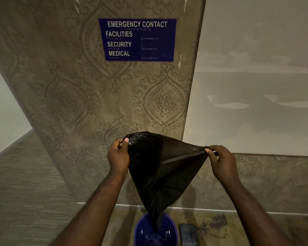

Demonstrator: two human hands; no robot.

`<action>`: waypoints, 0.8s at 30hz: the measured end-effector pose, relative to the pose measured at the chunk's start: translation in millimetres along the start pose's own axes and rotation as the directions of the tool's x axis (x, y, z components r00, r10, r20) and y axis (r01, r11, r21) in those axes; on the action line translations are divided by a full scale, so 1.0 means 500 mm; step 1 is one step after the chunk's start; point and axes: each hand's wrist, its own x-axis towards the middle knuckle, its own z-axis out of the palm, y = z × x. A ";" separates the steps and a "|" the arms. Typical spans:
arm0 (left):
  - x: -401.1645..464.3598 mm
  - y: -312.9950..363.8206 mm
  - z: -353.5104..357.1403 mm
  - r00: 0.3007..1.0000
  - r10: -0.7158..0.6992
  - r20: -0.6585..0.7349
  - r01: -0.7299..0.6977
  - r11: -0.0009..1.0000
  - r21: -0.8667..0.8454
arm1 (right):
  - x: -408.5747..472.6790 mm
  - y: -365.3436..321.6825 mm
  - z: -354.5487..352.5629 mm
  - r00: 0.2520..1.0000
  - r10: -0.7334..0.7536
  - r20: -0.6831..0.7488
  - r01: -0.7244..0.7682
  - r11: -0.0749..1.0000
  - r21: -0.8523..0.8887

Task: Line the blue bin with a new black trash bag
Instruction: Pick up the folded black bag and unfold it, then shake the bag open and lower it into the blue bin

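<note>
Stretching the mouth of the black trash bag [160, 167] apart, both hands work at mid-frame: the left hand [118, 157] pinches one edge of the plastic between thumb and fingers, and the right hand [220, 162] pinches the opposite edge, pulled out toward the right of the frame. Between them the film spreads into a wide fan that narrows downward.

The bag's long axis runs almost straight down from the grips, and its gathered tail hangs into the open top of the blue bin [140, 229] at the bottom centre of the frame. So the bin sits directly below and between the hands, a little nearer the left one.

Lowering both hands should, I judge, feed the bag in; the mouth is not yet over the rim. A dark flat object [188, 234], unclear what, lies just right of the bin on the floor.
</note>
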 end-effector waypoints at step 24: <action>0.055 0.034 -0.045 0.984 0.073 -0.163 -0.096 0.986 -0.136 | -0.029 0.112 0.032 0.633 0.774 0.000 -0.653 0.534 0.537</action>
